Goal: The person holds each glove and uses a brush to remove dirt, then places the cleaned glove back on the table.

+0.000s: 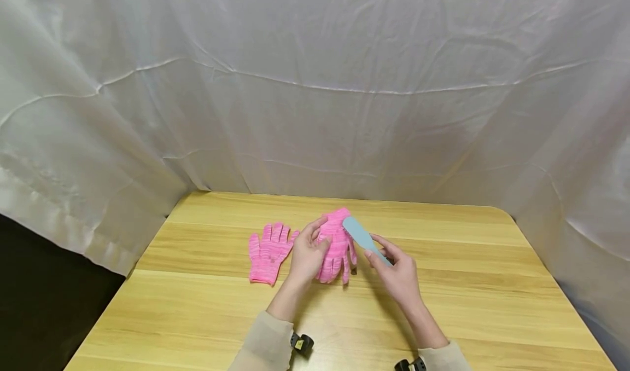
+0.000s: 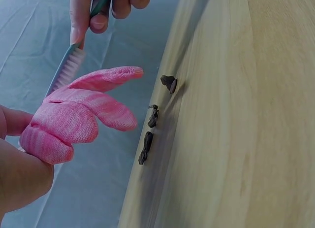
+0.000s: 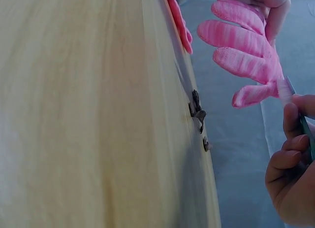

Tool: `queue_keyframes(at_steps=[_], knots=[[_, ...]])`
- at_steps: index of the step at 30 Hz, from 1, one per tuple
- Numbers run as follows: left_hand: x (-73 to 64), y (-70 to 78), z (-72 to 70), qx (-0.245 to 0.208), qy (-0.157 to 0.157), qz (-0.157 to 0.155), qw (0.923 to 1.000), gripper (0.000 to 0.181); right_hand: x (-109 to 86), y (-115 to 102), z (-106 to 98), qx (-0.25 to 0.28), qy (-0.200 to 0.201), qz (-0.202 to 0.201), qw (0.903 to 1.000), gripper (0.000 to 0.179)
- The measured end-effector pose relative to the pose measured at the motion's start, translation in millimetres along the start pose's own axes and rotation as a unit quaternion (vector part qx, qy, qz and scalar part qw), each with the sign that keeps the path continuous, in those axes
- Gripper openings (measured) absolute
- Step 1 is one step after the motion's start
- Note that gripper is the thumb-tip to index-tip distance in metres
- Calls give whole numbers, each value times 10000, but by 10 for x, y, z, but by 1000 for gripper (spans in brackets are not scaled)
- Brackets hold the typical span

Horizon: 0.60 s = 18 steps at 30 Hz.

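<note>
My left hand (image 1: 307,255) grips a pink knitted glove (image 1: 338,239), thumb across its front, its fingers hanging down above the table. The right hand (image 1: 397,270) holds a light blue brush (image 1: 360,233) by the handle. Its white bristles (image 2: 70,68) face the glove, and in the right wrist view the bristles lie right at the glove's edge near the thumb. A second pink glove (image 1: 269,253) lies flat on the table, left of my left hand, fingers pointing away.
Several small dark clumps (image 2: 152,116) lie on the wooden table (image 1: 472,283) below the held glove. Pale grey curtains (image 1: 315,130) hang behind the table and at both sides.
</note>
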State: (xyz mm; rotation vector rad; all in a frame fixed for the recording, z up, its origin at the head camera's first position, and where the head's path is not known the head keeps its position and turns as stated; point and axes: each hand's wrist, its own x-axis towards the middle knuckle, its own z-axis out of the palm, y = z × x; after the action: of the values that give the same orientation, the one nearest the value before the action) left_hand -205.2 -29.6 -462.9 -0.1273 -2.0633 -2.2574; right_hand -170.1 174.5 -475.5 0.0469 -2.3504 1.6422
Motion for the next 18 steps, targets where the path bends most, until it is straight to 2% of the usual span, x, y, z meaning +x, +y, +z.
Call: queue_keyframes(at_steps=[7, 10, 15, 18], knots=[[9, -7, -2, -48, 22, -50, 10000, 53, -9, -16, -22, 109, 31, 63, 9999, 41], [4, -11, -3, -24, 18, -23, 10000, 52, -18, -32, -14, 245, 31, -55, 9997, 40], [-10, -19, 7, 28, -95, 19, 9999, 52, -32, -49, 21, 418, -213, -215, 9987, 39], [-18, -18, 15, 15, -134, 35, 9999, 52, -39, -49, 34, 378, -319, -116, 9987, 40]])
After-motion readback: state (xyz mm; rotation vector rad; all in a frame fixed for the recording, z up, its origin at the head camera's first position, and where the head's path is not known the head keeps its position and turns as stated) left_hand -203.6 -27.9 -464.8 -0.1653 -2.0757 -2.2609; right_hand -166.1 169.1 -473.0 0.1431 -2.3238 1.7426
